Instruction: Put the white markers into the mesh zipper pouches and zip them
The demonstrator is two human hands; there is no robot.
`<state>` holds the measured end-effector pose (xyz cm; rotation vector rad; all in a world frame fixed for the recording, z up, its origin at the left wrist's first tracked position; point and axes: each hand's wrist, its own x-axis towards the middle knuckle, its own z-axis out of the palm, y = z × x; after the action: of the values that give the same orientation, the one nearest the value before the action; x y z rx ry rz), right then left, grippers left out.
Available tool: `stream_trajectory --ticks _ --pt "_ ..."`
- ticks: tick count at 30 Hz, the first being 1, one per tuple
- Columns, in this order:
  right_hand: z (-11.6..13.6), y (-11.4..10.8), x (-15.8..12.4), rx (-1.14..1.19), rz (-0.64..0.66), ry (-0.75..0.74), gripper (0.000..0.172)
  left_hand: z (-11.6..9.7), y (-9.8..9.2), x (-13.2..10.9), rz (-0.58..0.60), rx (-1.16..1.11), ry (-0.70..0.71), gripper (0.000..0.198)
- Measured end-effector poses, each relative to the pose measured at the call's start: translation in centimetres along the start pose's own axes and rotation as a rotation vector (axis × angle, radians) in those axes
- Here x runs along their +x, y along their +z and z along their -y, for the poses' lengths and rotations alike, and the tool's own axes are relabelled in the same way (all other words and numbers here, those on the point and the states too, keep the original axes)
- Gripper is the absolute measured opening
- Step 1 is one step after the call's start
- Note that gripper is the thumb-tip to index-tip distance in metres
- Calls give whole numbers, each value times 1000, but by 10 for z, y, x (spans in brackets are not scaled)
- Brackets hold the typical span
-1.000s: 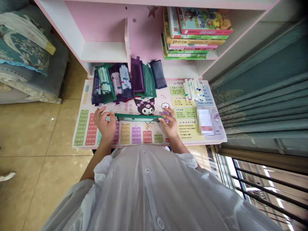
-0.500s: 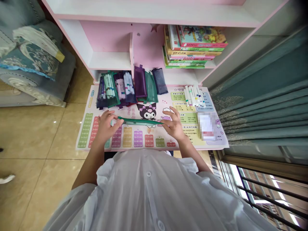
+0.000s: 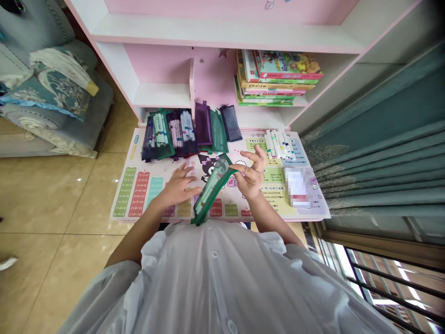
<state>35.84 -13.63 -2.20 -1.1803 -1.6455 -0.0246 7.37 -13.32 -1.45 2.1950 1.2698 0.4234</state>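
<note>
My right hand [image 3: 251,175] pinches one end of a green mesh zip pouch [image 3: 212,190] between thumb and finger. The pouch hangs slanted down toward my shirt, and pale markers show through it. Left of the pouch, my left hand [image 3: 180,186] is open, fingers spread, touching nothing I can see. Behind my hands lie mesh pouches filled with markers [image 3: 175,127]. Beside them are a purple pouch [image 3: 203,124], another green pouch [image 3: 218,131] and a dark blue pouch [image 3: 231,123], which look flat. A pile of loose white markers [image 3: 279,144] lies at the right.
A printed desk mat [image 3: 130,190] covers the desk. At its right side lies a white rectangular item [image 3: 298,187], partly blurred. A stack of books [image 3: 278,76] stands on the pink-and-white shelf [image 3: 222,35] behind. A curtain [image 3: 375,139] hangs at the right, an armchair [image 3: 52,106] at the left.
My left hand has let go of the green pouch and opened. The pouch, level between both hands before, now hangs slanted from my right hand, its left end swung down toward me.
</note>
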Motion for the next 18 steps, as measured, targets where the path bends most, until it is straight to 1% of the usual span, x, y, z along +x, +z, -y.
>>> stream_trajectory --ticks 3,6,8,10,12,15,17,18 --pt "10 11 3 27 -10 7 35 -7 13 -3 55 -96 18 40" --pt "14 20 3 85 -17 42 27 -8 17 -12 110 -190 24 38" --pt "14 26 2 145 -27 64 23 -5 19 -18 106 -256 6 37" --pt "14 34 1 203 -37 92 20 -3 20 -24 60 -315 -25 38" --pt "15 43 0 224 -46 159 17 -2 22 -27 -10 -355 -59 39" --pt "21 58 -4 219 -34 338 24 -4 25 -28 -154 -413 -145 36" --pt "29 66 -8 246 17 427 28 -5 25 -26 -267 -447 -222 33" --pt "34 70 -10 264 60 439 32 -5 23 -24 -322 -451 -258 33"
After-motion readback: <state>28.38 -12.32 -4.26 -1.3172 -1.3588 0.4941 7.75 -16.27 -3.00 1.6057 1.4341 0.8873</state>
